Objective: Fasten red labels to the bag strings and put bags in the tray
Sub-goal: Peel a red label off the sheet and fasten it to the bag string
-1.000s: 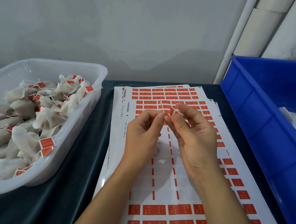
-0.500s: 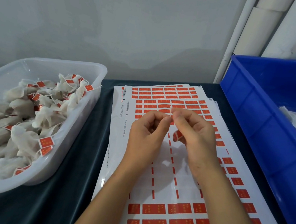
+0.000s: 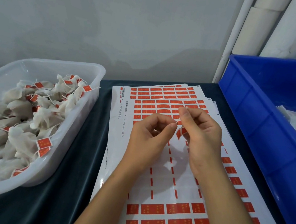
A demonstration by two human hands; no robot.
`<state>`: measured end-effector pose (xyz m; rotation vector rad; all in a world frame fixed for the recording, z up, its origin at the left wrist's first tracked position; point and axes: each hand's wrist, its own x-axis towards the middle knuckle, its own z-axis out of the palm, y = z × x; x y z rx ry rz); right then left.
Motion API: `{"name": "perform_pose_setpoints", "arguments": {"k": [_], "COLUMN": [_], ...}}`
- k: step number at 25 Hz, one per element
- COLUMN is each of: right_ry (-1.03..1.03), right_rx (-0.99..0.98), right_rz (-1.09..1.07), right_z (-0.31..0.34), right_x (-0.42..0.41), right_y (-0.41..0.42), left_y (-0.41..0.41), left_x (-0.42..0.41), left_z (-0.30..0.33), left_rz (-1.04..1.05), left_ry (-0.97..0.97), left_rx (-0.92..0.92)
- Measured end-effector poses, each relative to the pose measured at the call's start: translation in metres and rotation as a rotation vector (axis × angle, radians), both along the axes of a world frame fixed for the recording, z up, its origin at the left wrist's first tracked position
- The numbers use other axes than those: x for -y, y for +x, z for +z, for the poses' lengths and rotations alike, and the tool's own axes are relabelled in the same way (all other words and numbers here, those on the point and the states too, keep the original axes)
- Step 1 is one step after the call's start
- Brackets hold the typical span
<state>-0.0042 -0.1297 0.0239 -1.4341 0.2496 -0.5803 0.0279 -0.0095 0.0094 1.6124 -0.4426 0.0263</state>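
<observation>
Above the label sheets, my two hands meet over a thin white bag string. My left hand pinches the string's lower end between thumb and forefinger. The upper part is pinched by my right hand, and a peeled red label hangs from its lower fingers just under the string. I cannot see the bag that the string belongs to. A clear plastic tray at the left holds several labelled bags.
A blue crate stands at the right with white bags inside. The sheets lie stacked on a dark cloth, with a peeled bare patch in the middle. White pipes rise at the back right by the wall.
The red label moved from near my fingertips down to my right hand's lower fingers. My right hand drew the string up and apart from my left hand.
</observation>
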Motion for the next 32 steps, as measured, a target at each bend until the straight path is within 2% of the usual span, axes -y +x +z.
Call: {"name": "perform_pose_setpoints", "arguments": {"k": [4,9,11,21,32], "right_ry": [0.038,0.182,0.173,0.013,-0.031], "right_rx": [0.0,0.07,0.091,0.078,0.081], "right_rz": [0.036,0.146,0.161,0.0,-0.004], "right_z": [0.0,0.0,-0.001,-0.01,-0.009], "right_x": [0.0,0.004,0.003,-0.007,-0.006], "right_y": [0.001,0.001,0.001,0.005,0.005], "left_y": [0.002,0.008,0.01,0.006,0.006], "left_x": [-0.001,-0.003,-0.004,0.0,-0.001], "left_z": [-0.001,-0.004,-0.004,-0.004,-0.003], "left_rz": [0.012,0.128,0.128,0.112,0.099], "left_ry": [-0.027,-0.142,-0.183,-0.183,-0.122], "left_rx": [-0.024,-0.178,-0.211,-0.14,-0.066]}}
